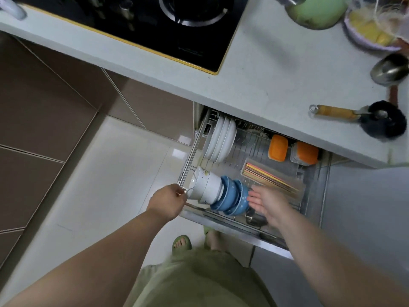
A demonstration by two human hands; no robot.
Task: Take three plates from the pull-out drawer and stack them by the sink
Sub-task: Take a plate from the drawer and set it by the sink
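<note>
The pull-out drawer (pixel 192 149), a wire rack under the counter, stands pulled out. Several white plates (pixel 219 140) stand on edge at its back left. In front of them lie nested white bowls (pixel 207 187) and blue bowls (pixel 232 196) on their sides. My left hand (pixel 168 201) is closed on the drawer's front left corner rail. My right hand (pixel 267 201) hovers open, fingers spread, just right of the blue bowls and holds nothing. No sink is in view.
A tray of chopsticks (pixel 270 177) and two orange-lidded containers (pixel 277 148) sit in the drawer. On the counter (pixel 276 69) are a black hob (pixel 155 25), a wooden-handled brush (pixel 358 117), a metal ladle (pixel 389 68) and a green lid (pixel 316 12). My sandalled feet (pixel 181 242) stand below the drawer front.
</note>
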